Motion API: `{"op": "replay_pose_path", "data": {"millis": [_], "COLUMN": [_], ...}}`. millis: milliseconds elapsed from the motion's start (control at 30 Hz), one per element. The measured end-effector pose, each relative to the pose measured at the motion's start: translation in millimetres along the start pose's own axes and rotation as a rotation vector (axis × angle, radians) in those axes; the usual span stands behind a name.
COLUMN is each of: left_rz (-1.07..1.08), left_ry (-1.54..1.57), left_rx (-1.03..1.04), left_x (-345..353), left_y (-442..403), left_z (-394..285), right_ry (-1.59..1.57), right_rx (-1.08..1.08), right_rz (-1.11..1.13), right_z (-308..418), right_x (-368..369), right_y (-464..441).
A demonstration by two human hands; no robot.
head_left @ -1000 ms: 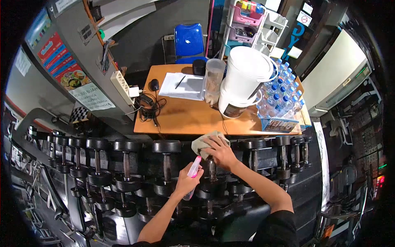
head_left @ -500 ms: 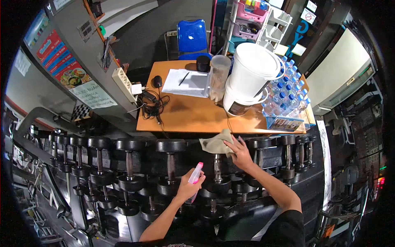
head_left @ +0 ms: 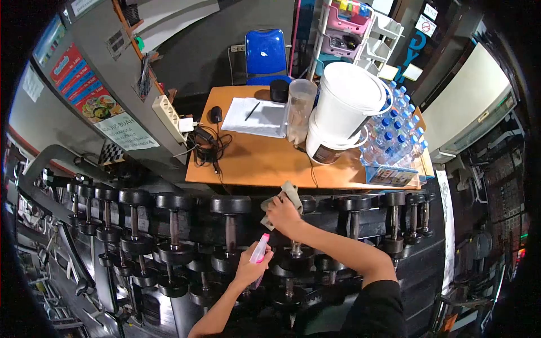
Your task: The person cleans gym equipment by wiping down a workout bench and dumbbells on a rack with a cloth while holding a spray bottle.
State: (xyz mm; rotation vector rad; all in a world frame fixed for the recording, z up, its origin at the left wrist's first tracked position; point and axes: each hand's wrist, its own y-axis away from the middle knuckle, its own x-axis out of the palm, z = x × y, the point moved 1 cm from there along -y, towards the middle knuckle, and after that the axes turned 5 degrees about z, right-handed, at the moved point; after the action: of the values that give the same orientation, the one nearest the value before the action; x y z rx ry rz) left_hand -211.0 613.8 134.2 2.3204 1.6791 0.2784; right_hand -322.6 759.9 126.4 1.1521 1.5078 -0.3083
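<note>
My left hand (head_left: 251, 267) is closed around a clear spray bottle with pink parts (head_left: 260, 249), its pink top pointing up and away from me. Bunched under the fingers of my right hand (head_left: 284, 217) is a greyish-beige cloth (head_left: 291, 194). That hand presses the cloth at the far head of a dumbbell (head_left: 295, 260), whose black near head and part of its metal handle show below my wrist. Cloth and hand cover most of the far head. Left of the cloth, another black dumbbell (head_left: 230, 205) rests on the rack.
Several dumbbells (head_left: 176, 201) line the rack on two levels. Behind it stands an orange-topped desk (head_left: 253, 163) with stacked white buckets (head_left: 352, 93), water bottles (head_left: 394, 132), papers (head_left: 256, 115) and tangled cables (head_left: 207, 147). A blue chair (head_left: 265, 50) is beyond.
My right hand has moved left with the cloth, which is now more bunched around the dumbbell's far head. My left hand has shifted slightly left and down with the spray bottle.
</note>
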Motion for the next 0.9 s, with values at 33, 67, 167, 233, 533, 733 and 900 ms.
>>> {"op": "replay_pose_path", "data": {"millis": [33,67,167,233,533,733,900], "left_rz": [0.007,0.012,0.035,0.051,0.076,0.060,0.070], "left_ry": [0.002,0.021,0.039,0.041,0.015,0.010,-0.042], "left_rx": [-0.002,-0.018,-0.039,-0.045,-0.012,-0.007,0.005], "left_x": [0.4,0.9,1.8,2.7,1.0,-4.7,-14.6], "left_y": [1.9,3.8,7.1,7.9,1.3,0.0,5.3], "left_z": [1.6,2.8,0.5,1.8,3.5,-1.2,5.5], "right_ry": [-0.188,-0.373,-0.632,-0.947,-1.430,-1.237,-0.896], "right_rx": [-0.082,-0.163,-0.073,0.062,0.683,0.277,-0.112], "right_rz": [-0.214,-0.430,-0.627,-0.599,-0.725,0.021,0.408], "right_z": [-12.6,-25.1,-55.1,-65.5,-84.1,-137.2,-143.0], "right_x": [7.1,13.8,25.8,58.8,112.8,64.9,55.6], "right_y": [12.0,25.4,65.5,88.9,71.8,8.7,-31.0]}}
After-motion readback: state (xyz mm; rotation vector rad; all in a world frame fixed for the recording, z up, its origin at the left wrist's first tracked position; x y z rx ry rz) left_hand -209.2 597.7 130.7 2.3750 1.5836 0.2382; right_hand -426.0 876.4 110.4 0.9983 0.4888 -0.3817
